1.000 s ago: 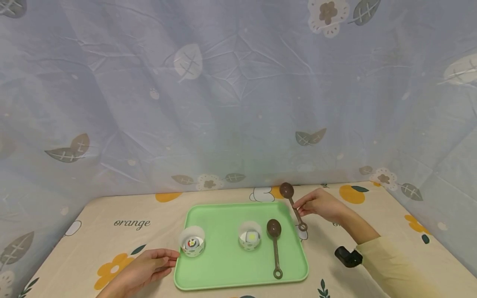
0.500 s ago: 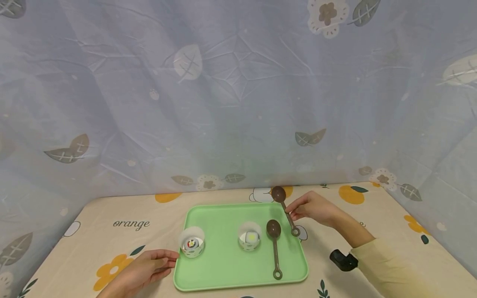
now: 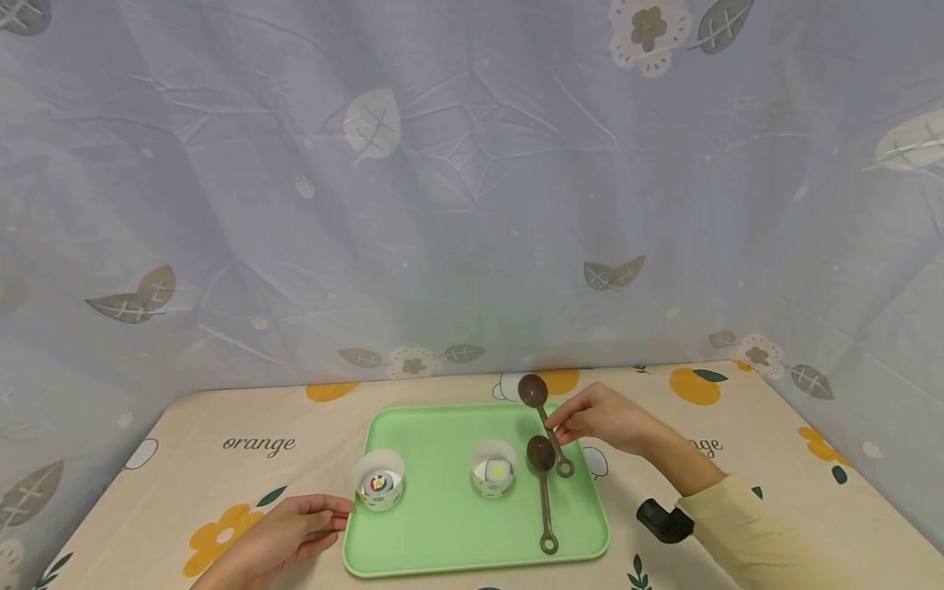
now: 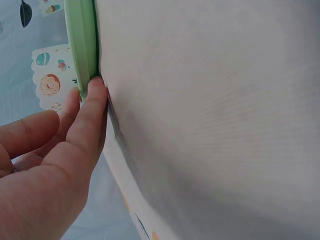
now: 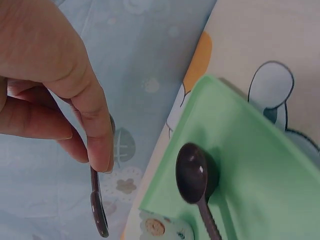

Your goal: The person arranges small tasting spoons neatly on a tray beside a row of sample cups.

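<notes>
The person's right hand (image 3: 601, 416) pinches the handle of a dark brown spoon (image 3: 544, 422) between thumb and curled fingers (image 5: 95, 135), holding it in the air over the far right corner of the green tray (image 3: 442, 537); the spoon's bowl points away from the person and its ringed handle end hangs low, just above the tray. A second brown spoon (image 3: 543, 492) lies flat on the tray, its bowl close under the held spoon's ring and its handle running toward the near edge. Left of it on the tray stand two small white cups (image 3: 493, 467), one near the middle and the other (image 3: 379, 479) near the left edge, each upright with something coloured inside. The left hand (image 3: 276, 537) rests on the surface (image 3: 243, 483) with its fingers (image 4: 87, 115) straight and relaxed, the fingertips touching the tray's left rim and gripping nothing. The surface carries a cream cloth printed with oranges and flowers, and a pale blue leaf-patterned curtain (image 3: 472, 188) hangs behind it.
</notes>
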A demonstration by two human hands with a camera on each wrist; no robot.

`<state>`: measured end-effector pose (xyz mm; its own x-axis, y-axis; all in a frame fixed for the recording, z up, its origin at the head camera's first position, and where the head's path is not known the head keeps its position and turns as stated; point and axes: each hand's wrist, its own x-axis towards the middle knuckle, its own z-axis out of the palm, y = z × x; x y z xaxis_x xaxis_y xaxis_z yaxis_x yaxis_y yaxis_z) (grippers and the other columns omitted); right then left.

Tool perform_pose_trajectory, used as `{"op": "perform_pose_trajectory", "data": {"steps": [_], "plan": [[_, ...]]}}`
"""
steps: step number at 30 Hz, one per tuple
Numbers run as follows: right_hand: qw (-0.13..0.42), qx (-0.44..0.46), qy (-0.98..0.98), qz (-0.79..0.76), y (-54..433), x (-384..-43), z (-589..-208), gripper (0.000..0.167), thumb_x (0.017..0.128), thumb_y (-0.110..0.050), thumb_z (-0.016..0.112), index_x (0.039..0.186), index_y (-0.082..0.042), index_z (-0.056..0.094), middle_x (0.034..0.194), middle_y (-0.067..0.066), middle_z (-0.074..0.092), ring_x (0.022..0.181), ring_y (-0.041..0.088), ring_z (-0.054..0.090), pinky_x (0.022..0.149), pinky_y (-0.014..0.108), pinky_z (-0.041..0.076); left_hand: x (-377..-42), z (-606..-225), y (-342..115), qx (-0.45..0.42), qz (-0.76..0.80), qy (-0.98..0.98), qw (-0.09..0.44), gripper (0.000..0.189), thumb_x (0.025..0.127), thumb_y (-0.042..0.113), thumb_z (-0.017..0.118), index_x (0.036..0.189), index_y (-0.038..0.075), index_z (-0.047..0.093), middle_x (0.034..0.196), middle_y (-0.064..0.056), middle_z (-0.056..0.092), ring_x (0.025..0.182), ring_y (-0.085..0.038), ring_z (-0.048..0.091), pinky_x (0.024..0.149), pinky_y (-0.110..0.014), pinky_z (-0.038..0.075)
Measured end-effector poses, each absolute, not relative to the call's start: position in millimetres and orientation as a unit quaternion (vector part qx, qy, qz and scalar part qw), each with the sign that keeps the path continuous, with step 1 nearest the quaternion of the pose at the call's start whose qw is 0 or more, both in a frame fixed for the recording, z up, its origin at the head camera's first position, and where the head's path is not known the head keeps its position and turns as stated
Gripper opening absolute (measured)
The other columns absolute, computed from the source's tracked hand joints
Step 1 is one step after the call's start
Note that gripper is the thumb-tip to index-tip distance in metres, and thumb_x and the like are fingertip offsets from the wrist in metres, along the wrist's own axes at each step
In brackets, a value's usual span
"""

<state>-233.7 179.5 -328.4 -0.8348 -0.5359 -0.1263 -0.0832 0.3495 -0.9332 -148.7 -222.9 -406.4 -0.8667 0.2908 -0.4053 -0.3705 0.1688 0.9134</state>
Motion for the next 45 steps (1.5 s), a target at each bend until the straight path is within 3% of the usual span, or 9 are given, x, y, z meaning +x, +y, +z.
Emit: {"op": "perform_pose_trajectory", "data": {"steps": [15,23,29,45], "plan": [[0.231,-0.198,0.773,-0.556,156.7,-225.9,-332.4,0.024,0.087,0.012,0.042,0.102,0.02,0.059,0.094,0.021,0.063,0.078,0.019,0.063,0.077,0.034,0.052,-149.2,-406.8,-223.4,-0.03,0.644,0.72,0.258,0.029,0.096,-0.002,0.033,0.116,-0.017,0.046,0.1,-0.009,0.06,0.091,-0.014,0.057,0.082,-0.031,0.049],[0.235,-0.203,0.775,-0.551,144.0,-220.6,-333.5,0.024,0.086,0.012,0.042,0.1,0.018,0.061,0.095,0.021,0.063,0.079,0.022,0.064,0.079,0.039,0.051,-149.4,-406.8,-222.6,-0.033,0.644,0.72,0.256,0.029,0.096,-0.003,0.032,0.116,-0.017,0.046,0.1,-0.01,0.06,0.091,-0.014,0.057,0.082,-0.032,0.049],[0.242,-0.213,0.769,-0.552,134.2,-217.3,-331.9,0.024,0.086,0.012,0.042,0.099,0.018,0.061,0.096,0.021,0.063,0.08,0.024,0.065,0.077,0.034,0.052,-150.1,-406.3,-221.5,-0.042,0.639,0.725,0.254,0.029,0.096,-0.002,0.033,0.116,-0.017,0.046,0.099,-0.01,0.06,0.091,-0.015,0.057,0.083,-0.033,0.049],[0.258,-0.214,0.764,-0.551,98.9,-205.9,-336.1,0.022,0.083,0.013,0.046,0.096,0.015,0.064,0.087,0.021,0.066,0.074,0.023,0.065,0.074,0.033,0.053,-150.4,-405.6,-220.0,-0.053,0.636,0.728,0.251,0.029,0.096,-0.003,0.032,0.116,-0.017,0.046,0.1,-0.011,0.06,0.091,-0.015,0.057,0.082,-0.032,0.049]]}}
